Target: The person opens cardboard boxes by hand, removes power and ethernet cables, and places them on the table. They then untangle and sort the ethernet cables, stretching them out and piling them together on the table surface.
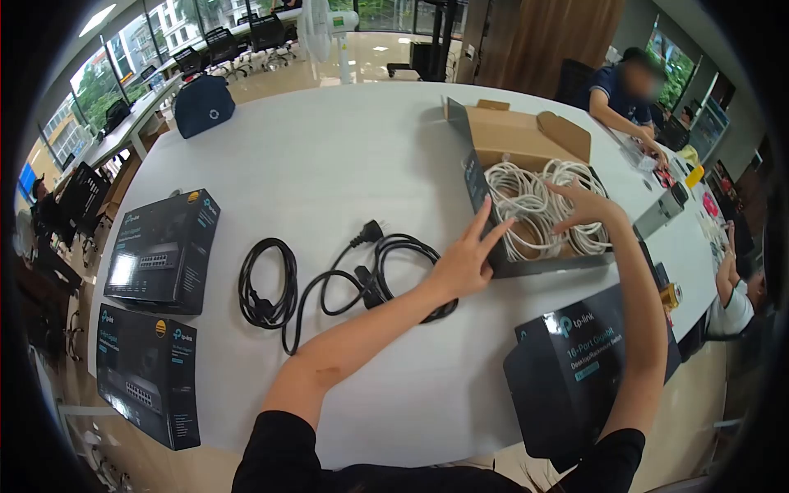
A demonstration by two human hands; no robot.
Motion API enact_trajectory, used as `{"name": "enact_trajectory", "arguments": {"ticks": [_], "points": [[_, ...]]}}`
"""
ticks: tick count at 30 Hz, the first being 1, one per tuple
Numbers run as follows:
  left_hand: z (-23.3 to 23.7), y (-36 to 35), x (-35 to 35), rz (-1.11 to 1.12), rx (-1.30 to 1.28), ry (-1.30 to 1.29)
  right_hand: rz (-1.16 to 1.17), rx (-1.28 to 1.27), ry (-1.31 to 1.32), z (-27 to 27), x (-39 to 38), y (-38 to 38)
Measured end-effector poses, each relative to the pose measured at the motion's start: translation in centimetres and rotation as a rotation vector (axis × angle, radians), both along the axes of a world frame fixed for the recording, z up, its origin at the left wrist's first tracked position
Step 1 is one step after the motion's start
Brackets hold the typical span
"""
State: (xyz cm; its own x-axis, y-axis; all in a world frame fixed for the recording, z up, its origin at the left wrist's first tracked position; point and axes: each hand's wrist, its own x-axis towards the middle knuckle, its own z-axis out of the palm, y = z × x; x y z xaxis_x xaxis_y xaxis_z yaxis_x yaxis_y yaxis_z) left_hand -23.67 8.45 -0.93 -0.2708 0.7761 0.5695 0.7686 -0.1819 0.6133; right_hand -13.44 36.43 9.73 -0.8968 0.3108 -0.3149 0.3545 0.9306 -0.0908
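Note:
An open cardboard box (518,269) at the right of the table holds several coils of white cable (526,201). My left hand (467,261) is at the box's near left corner, two fingers stretched out over the left wall and the rest bent underneath. Inside the box, my right hand (588,205) spreads its fingers over the right-hand coils, fingertips right at the cable. Left of my left hand lie black power cords (411,246) with plugs, one of them partly behind my forearm. Another black cord (267,283) lies coiled farther left.
Two tp-link boxes (160,251) stand at the left edge. A black tp-link sleeve (567,353) lies under my right forearm. A dark blue bag (204,107) sits at the far left, and a clear bottle (662,209) stands right. A person (629,94) works across the table.

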Motion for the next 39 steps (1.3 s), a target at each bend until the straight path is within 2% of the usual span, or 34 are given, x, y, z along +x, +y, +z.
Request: {"name": "enact_trajectory", "arguments": {"ticks": [2,4,6,9,10,13,16,19,23,25,27,31,38,39], "points": [[0.0,0.2,-0.1,-0.005,0.003,0.004,-0.034,0.112,-0.021,-0.9,-0.3,-1.1],[0.1,0.0,0.1,-0.001,-0.005,0.003,-0.150,0.388,-0.078,-1.2,-1.7,-5.4],[-0.1,0.0,0.1,0.011,0.003,0.017,0.016,0.622,-0.146,-3.9,-4.3,-4.8],[0.1,-0.1,0.2,0.013,-0.029,0.005,-0.042,0.558,-0.340,-3.5,-7.2,-5.3],[0.2,-0.2,0.2,0.015,-0.034,0.008,-0.016,0.508,-0.276,-3.5,-7.4,-4.9],[0.4,-0.2,0.2,0.020,-0.046,-0.005,-0.103,0.310,-0.352,-2.5,-8.6,-4.2],[0.4,-0.3,0.2,0.029,-0.055,0.008,-0.160,0.459,-0.166,-3.7,-7.8,-4.6],[0.3,0.1,0.3,0.031,-0.033,0.013,-0.142,0.479,-0.055,-5.4,-7.2,-4.1],[0.9,-0.3,0.5,-0.012,-0.053,-0.077,0.001,0.502,0.108,-5.8,-6.1,-3.0],[0.9,-0.3,0.6,-0.007,-0.019,-0.077,0.031,0.570,0.330,-6.8,-5.1,-2.5],[0.8,-0.2,0.6,-0.002,0.041,-0.072,0.010,0.586,0.419,-6.5,-4.1,-2.3],[0.4,0.0,0.6,-0.028,0.090,-0.062,-0.067,0.520,0.628,-2.2,-1.0,-2.6],[0.0,-0.3,0.8,0.001,0.062,-0.012,-0.015,0.449,0.961,6.7,5.0,-1.6],[-0.1,-0.3,0.7,0.015,0.074,0.013,0.021,0.499,0.974,8.7,5.7,-2.7]]}}
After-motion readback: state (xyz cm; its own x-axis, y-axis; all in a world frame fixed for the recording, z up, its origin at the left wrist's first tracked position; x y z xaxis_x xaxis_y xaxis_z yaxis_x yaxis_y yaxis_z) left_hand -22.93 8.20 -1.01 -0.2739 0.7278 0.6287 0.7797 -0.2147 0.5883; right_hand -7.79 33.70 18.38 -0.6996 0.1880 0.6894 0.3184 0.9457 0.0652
